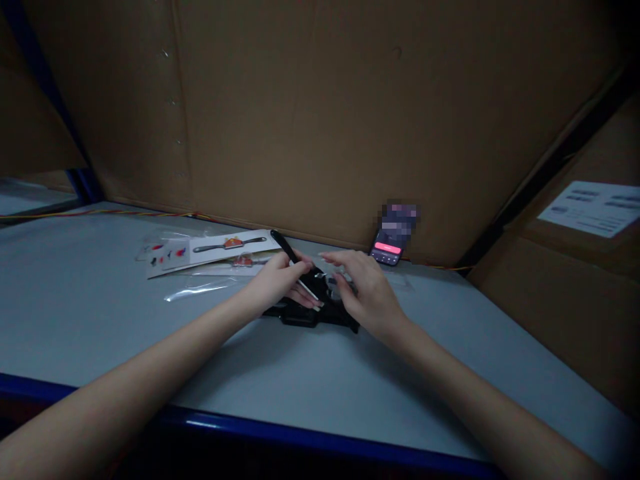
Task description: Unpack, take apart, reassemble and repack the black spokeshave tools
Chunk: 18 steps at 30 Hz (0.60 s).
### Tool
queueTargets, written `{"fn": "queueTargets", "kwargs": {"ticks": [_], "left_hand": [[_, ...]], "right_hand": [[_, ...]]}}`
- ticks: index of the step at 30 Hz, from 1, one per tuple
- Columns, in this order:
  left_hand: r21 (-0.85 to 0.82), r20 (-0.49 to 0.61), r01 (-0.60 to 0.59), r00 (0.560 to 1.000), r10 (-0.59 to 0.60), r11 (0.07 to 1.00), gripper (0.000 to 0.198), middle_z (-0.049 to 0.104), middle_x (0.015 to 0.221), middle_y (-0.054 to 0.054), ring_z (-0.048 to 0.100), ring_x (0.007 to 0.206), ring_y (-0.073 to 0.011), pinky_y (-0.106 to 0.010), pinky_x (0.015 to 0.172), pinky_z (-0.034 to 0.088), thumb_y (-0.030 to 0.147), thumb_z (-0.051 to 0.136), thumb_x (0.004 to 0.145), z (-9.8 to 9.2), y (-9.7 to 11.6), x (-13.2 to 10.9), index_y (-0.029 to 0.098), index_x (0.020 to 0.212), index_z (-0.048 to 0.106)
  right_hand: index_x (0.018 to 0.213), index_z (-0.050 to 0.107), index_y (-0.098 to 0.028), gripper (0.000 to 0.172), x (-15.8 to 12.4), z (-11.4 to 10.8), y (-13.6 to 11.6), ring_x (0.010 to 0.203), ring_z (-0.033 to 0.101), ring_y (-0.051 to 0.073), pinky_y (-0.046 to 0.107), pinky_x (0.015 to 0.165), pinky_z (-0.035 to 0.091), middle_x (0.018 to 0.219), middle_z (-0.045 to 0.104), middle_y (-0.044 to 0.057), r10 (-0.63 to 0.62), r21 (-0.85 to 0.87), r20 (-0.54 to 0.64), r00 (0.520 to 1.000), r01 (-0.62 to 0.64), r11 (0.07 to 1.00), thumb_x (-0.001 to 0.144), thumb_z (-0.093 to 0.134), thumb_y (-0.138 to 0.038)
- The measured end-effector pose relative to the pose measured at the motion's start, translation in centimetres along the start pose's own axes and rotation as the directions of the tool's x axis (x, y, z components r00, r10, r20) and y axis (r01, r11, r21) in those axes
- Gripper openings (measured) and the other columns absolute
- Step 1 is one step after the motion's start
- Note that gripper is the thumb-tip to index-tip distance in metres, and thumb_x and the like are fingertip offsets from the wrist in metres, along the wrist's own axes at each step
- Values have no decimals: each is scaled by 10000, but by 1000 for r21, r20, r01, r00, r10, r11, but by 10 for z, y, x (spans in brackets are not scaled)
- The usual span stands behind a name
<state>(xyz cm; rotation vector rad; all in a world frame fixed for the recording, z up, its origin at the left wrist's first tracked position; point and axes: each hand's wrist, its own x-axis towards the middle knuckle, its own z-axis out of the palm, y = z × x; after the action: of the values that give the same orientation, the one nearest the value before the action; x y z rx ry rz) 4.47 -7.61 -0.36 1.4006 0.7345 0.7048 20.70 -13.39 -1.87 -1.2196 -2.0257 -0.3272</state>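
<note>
My left hand (287,277) is closed around a black spokeshave (284,245), held at a slant with one handle pointing up and left. Its middle is partly hidden by my fingers. My right hand (367,290) is beside the tool's middle, thumb and fingers bent toward small shiny parts there. What lies between those fingertips is too dark and small to make out. Under both hands, more black tool parts (299,316) lie on the grey tabletop (240,380). Just left of my left hand is a card picturing a spokeshave (220,245).
Several cards and clear plastic sleeves (200,291) lie at the back left. A phone (393,237) with a lit screen leans against the cardboard wall (300,133). Thin red and yellow wires (135,213) run along the back edge. A labelled carton (565,267) stands at right.
</note>
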Motion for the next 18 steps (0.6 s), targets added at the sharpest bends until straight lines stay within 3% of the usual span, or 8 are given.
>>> {"fn": "queueTargets", "kwargs": {"ticks": [5,9,18], "left_hand": [[6,12,25,1000,-25,1000,61,619,600,-23,659,503,-203,-294,486,547,163,425,853,0,0,0,172,906,396],[3,25,-4,1000,4,1000,69,617,614,-18,656,493,-196,-293,478,544,180,439,850,1,0,0,172,903,396],[-4,-23,1,1000,-1,1000,93,628,611,-29,657,507,-196,-305,500,547,165,442,838,0,2,-1,172,921,401]], "right_hand": [[1044,512,-216,226,0,2,-5,832,554,185,321,739,415,880,591,42,113,90,-10,994,-111,990,820,495,-198],[1019,518,-203,245,0,3,-3,746,543,176,303,682,399,777,571,21,165,18,8,986,-165,986,800,557,-305],[991,522,-204,236,3,-5,3,769,567,163,299,708,377,791,611,10,83,54,57,995,-86,995,774,496,-116]]}}
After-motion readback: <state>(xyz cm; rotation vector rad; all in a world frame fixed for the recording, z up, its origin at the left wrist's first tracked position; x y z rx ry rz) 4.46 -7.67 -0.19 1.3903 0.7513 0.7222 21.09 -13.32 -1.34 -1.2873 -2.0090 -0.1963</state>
